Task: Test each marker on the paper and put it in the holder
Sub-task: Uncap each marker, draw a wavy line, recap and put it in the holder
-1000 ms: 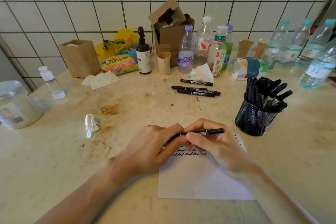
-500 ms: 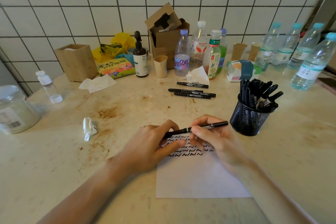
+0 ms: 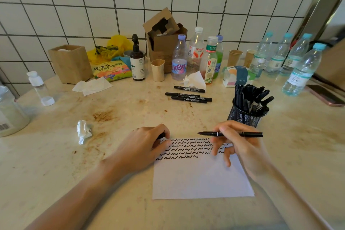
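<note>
My right hand [image 3: 240, 145] grips a black marker [image 3: 230, 134] that lies level above the paper, its bare tip pointing left. My left hand [image 3: 143, 145] is curled on the paper's top left corner, with the marker's black cap [image 3: 162, 135] just showing between its fingers. The white paper [image 3: 199, 179] carries several rows of black squiggles near its top. A black mesh holder [image 3: 244, 115] full of black markers stands just behind my right hand. Three more black markers [image 3: 188, 95] lie on the counter farther back.
A crumpled tissue [image 3: 84, 130] lies left of my left hand. Bottles [image 3: 179, 58], paper cups, a cardboard box [image 3: 164, 43], a wooden box [image 3: 70, 63] and a tissue pack [image 3: 237, 76] line the tiled wall. A phone [image 3: 324, 95] lies at the far right, a jar [image 3: 9, 112] at far left.
The two hands were together on the capped marker; now they have pulled apart, the cap staying in my left hand and the uncapped marker moving right in my right hand.
</note>
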